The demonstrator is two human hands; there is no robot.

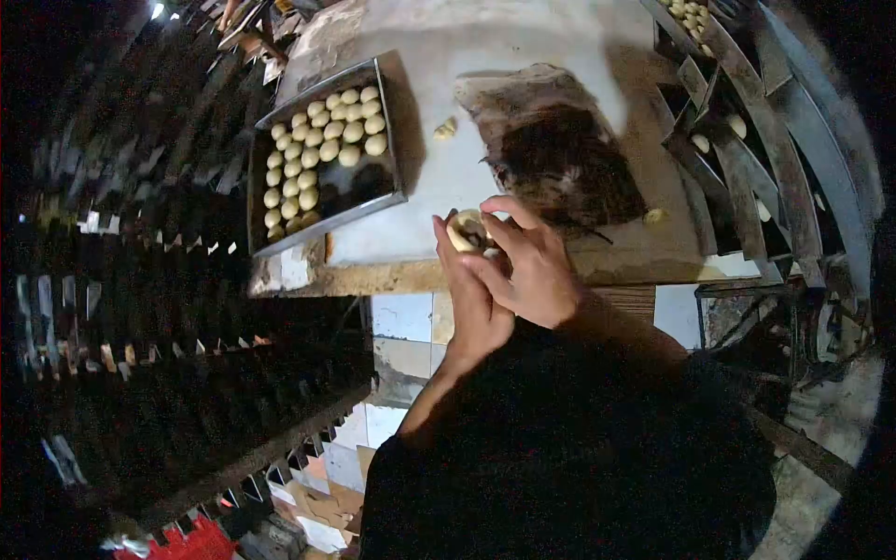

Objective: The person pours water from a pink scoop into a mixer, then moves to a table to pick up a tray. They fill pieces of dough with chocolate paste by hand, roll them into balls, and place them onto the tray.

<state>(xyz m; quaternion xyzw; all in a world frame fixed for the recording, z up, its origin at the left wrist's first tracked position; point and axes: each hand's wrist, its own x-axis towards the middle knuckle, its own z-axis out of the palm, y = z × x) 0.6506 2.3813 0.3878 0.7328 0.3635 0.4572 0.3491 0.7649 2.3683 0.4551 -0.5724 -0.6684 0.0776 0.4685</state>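
You're working in dim light: the worktop is brightest, while the left rack sinks into grainy, smeared near-black. A soft shadow falls right of the tray. Your black shirt loses detail, and fisheye distortion bows the right rack toward dark corners.

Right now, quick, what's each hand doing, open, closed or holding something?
Left hand: holding the piece of dough, cupped against its side.
Right hand: partly closed, fingers at the dough's other side.

Dough piece partly behind fingers
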